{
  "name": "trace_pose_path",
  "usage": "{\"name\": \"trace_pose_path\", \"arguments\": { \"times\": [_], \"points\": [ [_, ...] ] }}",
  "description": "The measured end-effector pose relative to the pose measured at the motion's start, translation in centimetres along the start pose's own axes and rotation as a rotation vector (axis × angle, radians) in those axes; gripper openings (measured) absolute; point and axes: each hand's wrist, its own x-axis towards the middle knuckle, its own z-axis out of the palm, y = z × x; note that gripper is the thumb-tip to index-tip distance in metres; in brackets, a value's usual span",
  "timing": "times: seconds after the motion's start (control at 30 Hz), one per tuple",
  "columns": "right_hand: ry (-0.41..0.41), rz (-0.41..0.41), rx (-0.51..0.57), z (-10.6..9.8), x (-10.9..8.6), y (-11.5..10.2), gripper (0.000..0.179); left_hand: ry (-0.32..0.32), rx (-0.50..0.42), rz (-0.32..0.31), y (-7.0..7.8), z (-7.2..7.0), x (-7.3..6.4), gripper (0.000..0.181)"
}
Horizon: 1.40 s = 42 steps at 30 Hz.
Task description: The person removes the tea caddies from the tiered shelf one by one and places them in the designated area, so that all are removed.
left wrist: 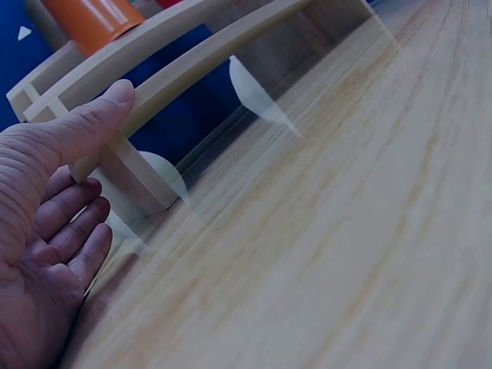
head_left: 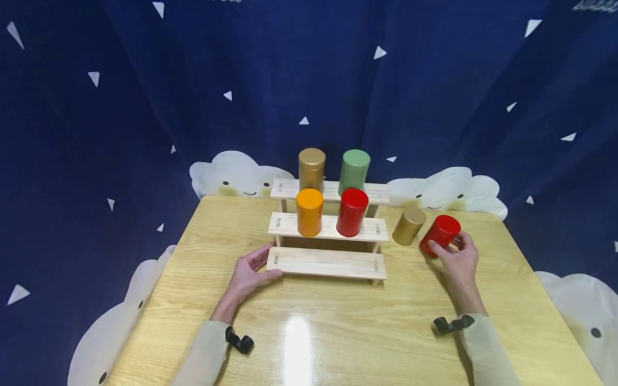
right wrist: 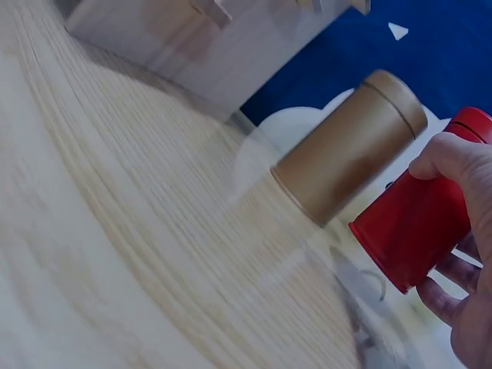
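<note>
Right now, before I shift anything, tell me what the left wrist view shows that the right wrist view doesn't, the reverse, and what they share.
Only the left wrist view: the left hand, thumb against the lowest shelf, and the orange canister above.

Only the right wrist view: the right hand, the red canister it grips, and beside that the gold canister standing on the table.

Both: part of the wooden rack, the wood-grain tabletop and the blue cloth.

Left hand point(head_left: 251, 272): holding shelf's point(head_left: 325, 262) left end
Right hand point(head_left: 458, 260): gripping red can point(head_left: 438, 237), right of shelf
Gold can point(head_left: 409, 226): just right of shelf
Four more cans point(head_left: 309, 214): on shelf
</note>
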Motion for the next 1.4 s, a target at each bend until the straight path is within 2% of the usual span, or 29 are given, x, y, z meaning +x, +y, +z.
{"name": "trace_pose_path", "arguments": {
  "times": [0.07, 0.37, 0.73, 0.93, 1.13, 1.4],
  "points": [
    [0.0, 0.028, 0.008, -0.2, 0.4, 0.3, 0.07, -0.007, 0.0, 0.006, 0.0, 0.0, 0.0, 0.079],
    [0.01, 0.022, -0.014, 0.2, 1.8, 0.8, 0.07, 0.0, 0.006, 0.01, -0.1, 0.0, 0.1, 0.079],
    [0.034, -0.022, -0.006, 0.6, 2.6, 1.3, 0.06, -0.003, 0.009, 0.016, -0.1, 0.1, 0.1, 0.079],
    [0.009, 0.018, -0.037, 0.6, 2.7, 1.6, 0.065, 0.002, 0.013, 0.009, -0.1, 0.1, 0.0, 0.079],
    [0.019, -0.009, 0.004, 0.7, 2.7, 1.9, 0.061, 0.002, 0.017, 0.005, 0.0, 0.1, 0.0, 0.08],
    [-0.009, 0.006, -0.043, 0.6, 2.4, 1.9, 0.07, 0.002, 0.006, 0.001, -0.1, 0.1, 0.0, 0.08]
  ]
}}
